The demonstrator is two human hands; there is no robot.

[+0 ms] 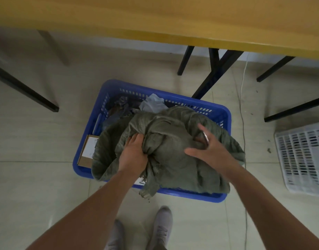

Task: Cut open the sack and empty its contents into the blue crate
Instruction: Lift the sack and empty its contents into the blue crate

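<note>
Sack [173,147] slumped over blue crate [119,87], limp, looks mostly emptied; box [87,150] at crate's 9 o'clock, loose items [122,107] at 11. Left: shake out, lift clear.
Left hand [134,154] fisted on sack fold.
Right hand [207,147] half spread on sack at 3 o'clock, pinching thin metal object, likely cutter [206,138].

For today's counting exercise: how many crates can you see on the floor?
2. The blue crate sits under the sack, below the table edge; a white crate lies at the right edge. Others may be out of frame.

No legible text, labels or numbers anywhere.
</note>
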